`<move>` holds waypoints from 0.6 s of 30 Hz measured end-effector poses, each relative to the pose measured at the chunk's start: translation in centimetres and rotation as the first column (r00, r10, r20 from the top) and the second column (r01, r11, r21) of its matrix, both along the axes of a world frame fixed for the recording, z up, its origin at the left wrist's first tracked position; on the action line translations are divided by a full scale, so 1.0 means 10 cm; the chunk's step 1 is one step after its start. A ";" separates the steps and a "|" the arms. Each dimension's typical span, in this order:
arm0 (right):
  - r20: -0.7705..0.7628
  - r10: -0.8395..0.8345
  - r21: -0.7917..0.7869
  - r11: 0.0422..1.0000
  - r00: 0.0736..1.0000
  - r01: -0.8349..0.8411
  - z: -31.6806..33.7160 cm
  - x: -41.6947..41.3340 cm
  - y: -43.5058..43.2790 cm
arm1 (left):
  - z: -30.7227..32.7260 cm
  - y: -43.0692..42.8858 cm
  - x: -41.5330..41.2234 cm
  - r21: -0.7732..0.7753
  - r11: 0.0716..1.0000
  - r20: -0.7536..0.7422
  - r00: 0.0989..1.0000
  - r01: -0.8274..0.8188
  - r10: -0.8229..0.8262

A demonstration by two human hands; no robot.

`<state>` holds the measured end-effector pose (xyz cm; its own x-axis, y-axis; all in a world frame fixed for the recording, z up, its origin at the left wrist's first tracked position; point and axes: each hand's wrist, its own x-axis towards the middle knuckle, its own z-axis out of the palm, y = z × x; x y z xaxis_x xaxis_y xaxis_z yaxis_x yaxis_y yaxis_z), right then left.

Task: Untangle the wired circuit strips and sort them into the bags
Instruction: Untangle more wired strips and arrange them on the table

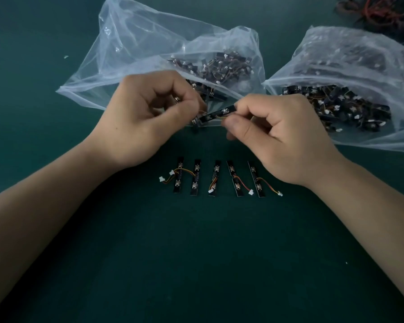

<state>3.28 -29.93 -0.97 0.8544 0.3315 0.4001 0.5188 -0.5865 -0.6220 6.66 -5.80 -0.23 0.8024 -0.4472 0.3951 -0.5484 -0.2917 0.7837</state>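
Observation:
My left hand (147, 113) pinches a small black circuit strip (194, 121), mostly hidden under its fingers. My right hand (275, 136) pinches another black strip (216, 114) by its end, held level above the table. Thin orange wires join the two strips between my hands. Several separated strips (216, 178) with short wires and white plugs lie in a row on the green table, just below my hands. A clear plastic bag (135, 43) holding many strips lies behind my left hand. A second clear bag (350, 66) full of strips lies at the right.
A tangle of red and black wires (380, 12) lies at the far right corner. The green table (196, 264) stretches toward me. A small white scrap (66, 57) lies at the left.

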 end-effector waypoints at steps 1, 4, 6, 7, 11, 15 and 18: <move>-0.018 -0.007 0.022 1.000 1.000 0.008 0.00 0.00 0.00 | 0.01 0.01 0.01 -0.046 0.999 -0.023 1.000 0.016 -0.017; -0.039 -0.018 0.071 0.997 0.999 0.020 0.00 -0.01 0.00 | 0.01 0.02 0.02 -0.100 0.994 -0.008 0.999 0.046 -0.048; -0.037 -0.021 0.102 0.994 0.999 0.025 0.00 -0.01 -0.01 | 0.00 0.00 0.01 -0.102 0.994 0.014 0.999 0.036 -0.035; -0.037 -0.024 0.114 0.993 0.999 0.028 0.00 -0.01 -0.01 | 0.01 0.00 0.00 -0.110 0.994 0.008 1.000 0.028 -0.027; -0.037 -0.023 0.102 0.994 0.999 0.027 0.01 0.00 0.01 | 0.02 0.00 -0.02 -0.112 0.992 -0.024 0.998 -0.061 0.059; -0.026 -0.028 0.116 0.993 0.999 0.030 0.03 0.00 0.02 | 0.00 -0.02 -0.05 -0.038 0.993 0.028 0.994 -0.107 0.108; -0.016 -0.060 0.083 0.995 0.998 0.061 0.03 -0.01 0.03 | 0.00 -0.01 -0.03 -0.031 0.992 0.073 0.990 -0.119 0.121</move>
<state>3.22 -29.63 -0.64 0.8773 0.2447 0.4129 0.4753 -0.5624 -0.6766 6.39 -5.91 -0.19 0.8173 -0.3381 0.4667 -0.5683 -0.3385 0.7500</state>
